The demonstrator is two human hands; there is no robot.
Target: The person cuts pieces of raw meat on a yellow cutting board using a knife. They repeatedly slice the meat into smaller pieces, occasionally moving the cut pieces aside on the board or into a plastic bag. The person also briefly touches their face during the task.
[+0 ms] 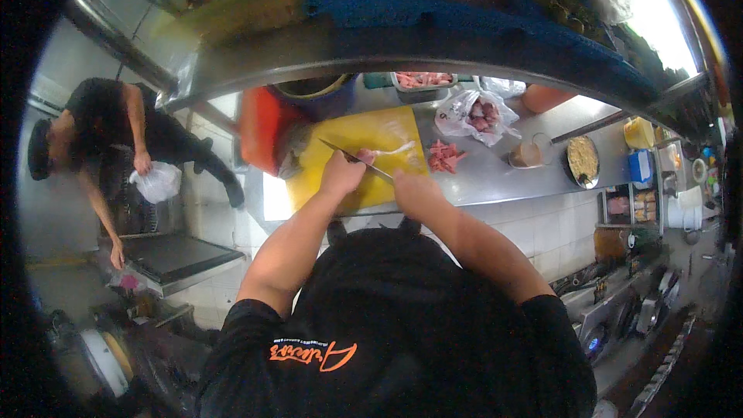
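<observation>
A yellow cutting board (371, 122) lies before me on a stainless steel counter. My right hand (415, 190) grips the handle of a long kitchen knife (331, 146), whose blade slants across the board to the upper left. Beside the blade, my left hand (342, 174) presses on a piece of raw meat (367, 155); its fingers partly hide it. A pale strip, perhaps fat (400, 148), stretches to the right of the meat. Cut strips of raw meat (444, 157) are heaped on the counter just right of the board.
A plastic bag of meat (482, 119), a glass jug (528, 154) and an oval dish of pale food (582, 161) stand to the right. A red container (258, 128) is at the left. An overhead shelf (406, 67) crosses above. Another person (110, 122) holds a white bag (155, 182).
</observation>
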